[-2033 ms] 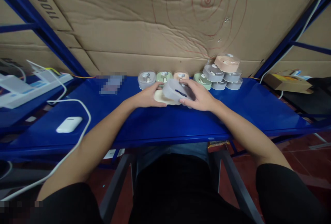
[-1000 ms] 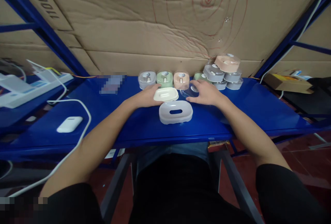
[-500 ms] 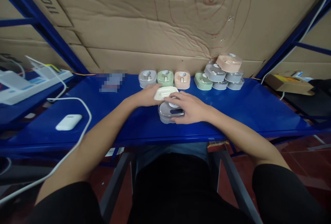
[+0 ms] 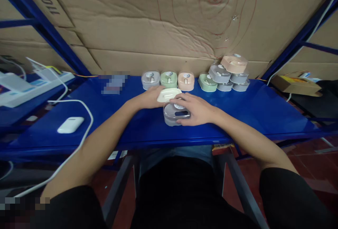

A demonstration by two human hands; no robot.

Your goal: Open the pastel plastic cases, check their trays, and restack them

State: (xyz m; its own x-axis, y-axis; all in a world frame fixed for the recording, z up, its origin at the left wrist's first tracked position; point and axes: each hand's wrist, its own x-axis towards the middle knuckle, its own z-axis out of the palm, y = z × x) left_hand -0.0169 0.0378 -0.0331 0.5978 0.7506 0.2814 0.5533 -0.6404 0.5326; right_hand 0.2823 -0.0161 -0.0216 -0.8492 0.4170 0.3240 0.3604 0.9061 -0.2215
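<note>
My left hand is closed on the edge of a shallow cream-coloured piece with raised lines on its face, held tilted behind the grey box. Most of that hand's fingers are hidden behind the piece. A grey box with a clear lid sits near the front of the table, a round label and a dark oval slot on its top. My right hand grips this box from its right side, fingers over the lid and thumb low at the front.
Behind my hands stand similar grey, green and peach boxes in a row. Several more are stacked to the right, with a peach box on top. On the left lie a white earphone case and a white cable.
The grey box and my right hand have shifted slightly to the right. My left hand and the cream piece have stayed nearly in place.
</note>
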